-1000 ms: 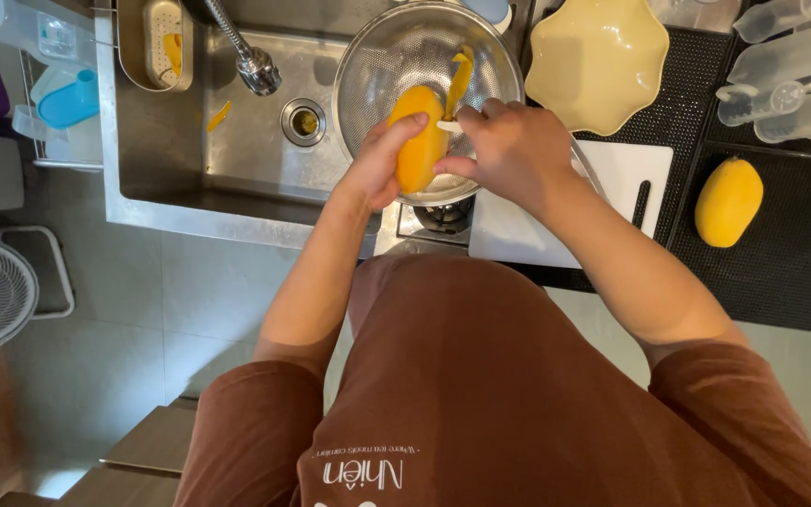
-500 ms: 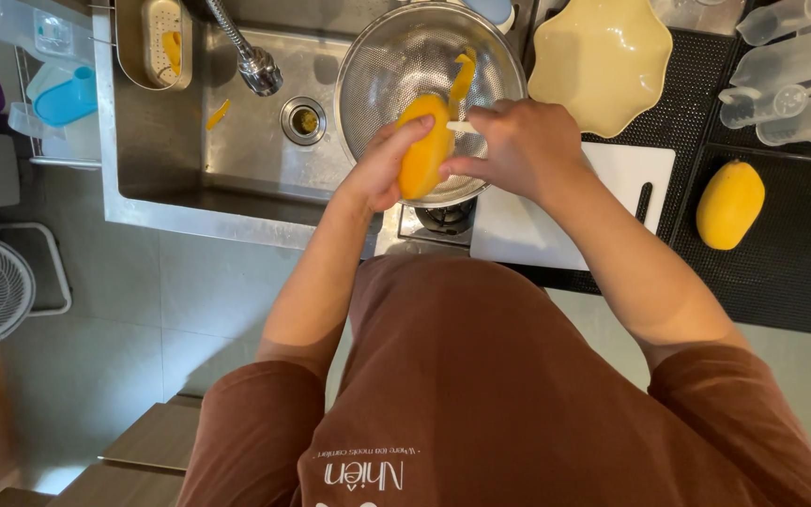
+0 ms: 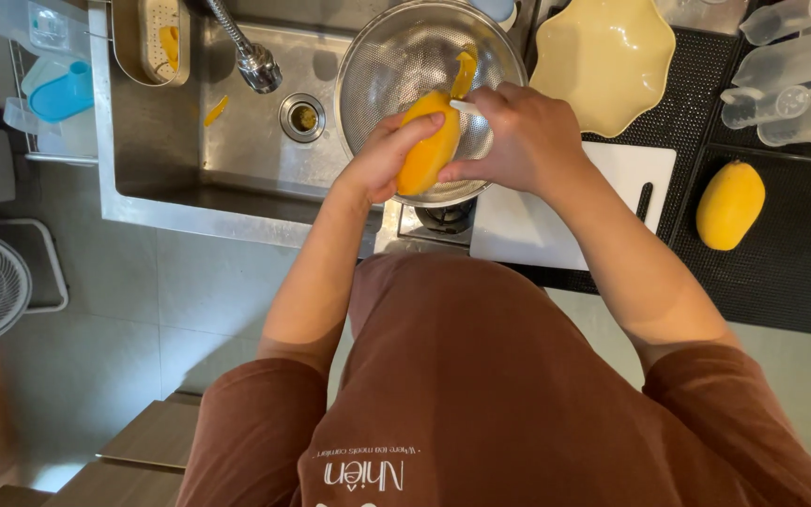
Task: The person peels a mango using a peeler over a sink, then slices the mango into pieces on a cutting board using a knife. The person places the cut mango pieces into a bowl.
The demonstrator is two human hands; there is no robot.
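Left hand (image 3: 389,158) fingers grip peeled mango (image 3: 427,150) over metal colander (image 3: 396,66) at sink (image 3: 190,160) edge; right hand (image 3: 518,141) fingers closed on white peeler (image 3: 466,108); cutting board (image 3: 612,178) beside, tabletop (image 3: 800,272) right.

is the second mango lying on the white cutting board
No, the second mango lies on the black mat to the right of the white cutting board, not on it.
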